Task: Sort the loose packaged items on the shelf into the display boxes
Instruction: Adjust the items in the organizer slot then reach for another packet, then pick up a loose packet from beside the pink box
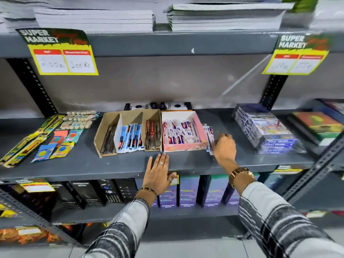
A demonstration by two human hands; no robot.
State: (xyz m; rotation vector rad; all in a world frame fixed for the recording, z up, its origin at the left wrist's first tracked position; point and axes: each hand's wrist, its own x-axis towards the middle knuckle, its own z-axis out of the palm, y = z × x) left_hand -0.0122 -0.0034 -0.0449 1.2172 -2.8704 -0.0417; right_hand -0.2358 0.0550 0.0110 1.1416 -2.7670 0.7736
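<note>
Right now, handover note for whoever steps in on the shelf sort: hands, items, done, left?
Left hand: flat and open on the front edge of the shelf, holding nothing.
Right hand: closed on the loose packets beside the pink box, on its right.
Done: the pink box already holds matching packets; the brown divided box has stock in all three slots.
Left: get the right-hand packets into the pink box. The flat packs at the shelf's left end lie loose, unsorted.

I read "SUPER MARKET" on the left price tag [57,51] hanging from the upper shelf — handwritten "200 Rs" and "100 Rs" below. The right price tag [297,54] repeats "SUPER MARKET" — its handwritten figures I can't make out.
</note>
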